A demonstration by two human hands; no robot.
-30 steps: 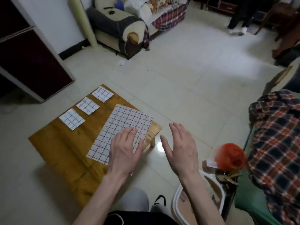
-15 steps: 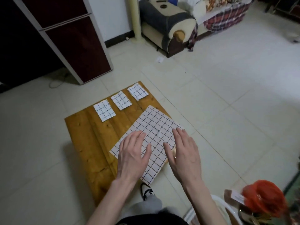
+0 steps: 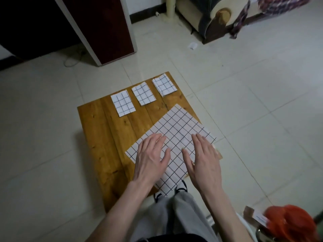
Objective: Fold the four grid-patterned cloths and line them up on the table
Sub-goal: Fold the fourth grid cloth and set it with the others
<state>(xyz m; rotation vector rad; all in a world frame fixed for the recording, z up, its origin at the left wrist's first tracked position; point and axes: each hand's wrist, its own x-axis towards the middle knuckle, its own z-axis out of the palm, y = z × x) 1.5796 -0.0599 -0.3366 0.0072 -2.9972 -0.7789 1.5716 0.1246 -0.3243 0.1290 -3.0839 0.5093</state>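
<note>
1. Hard-to-see stuff first: the near corner of the unfolded cloth (image 3: 176, 137) hangs off the table (image 3: 108, 145) edge toward the person's knees, and both palms cover a good chunk of its middle, so I can't tell if it's wrinkled under there. The orange thing (image 3: 290, 224) bottom right is blurry and cut off by the frame; can't say what it is. The sofa (image 3: 215, 16) at the top is cropped too.
2. Left hand (image 3: 150, 158) lies flat, fingers straight and slightly spread, on the left part of the big cloth. Right hand (image 3: 204, 159) looks the same, flat with straight fingers, over the right side near the table's right edge. Neither is pinching anything.
3. The big cloth sits skewed on the near right of the table. Three folded cloths line the far edge: left one (image 3: 123, 105), middle one (image 3: 143, 93), right one (image 3: 164, 85), apart from each other.
4. Versus half a second back: the right hand was mostly off the cloth's edge, and now it's further in over the fabric. The camera has tipped down more, so the grey trousers (image 3: 174, 215) show. Folded cloths haven't budged.
</note>
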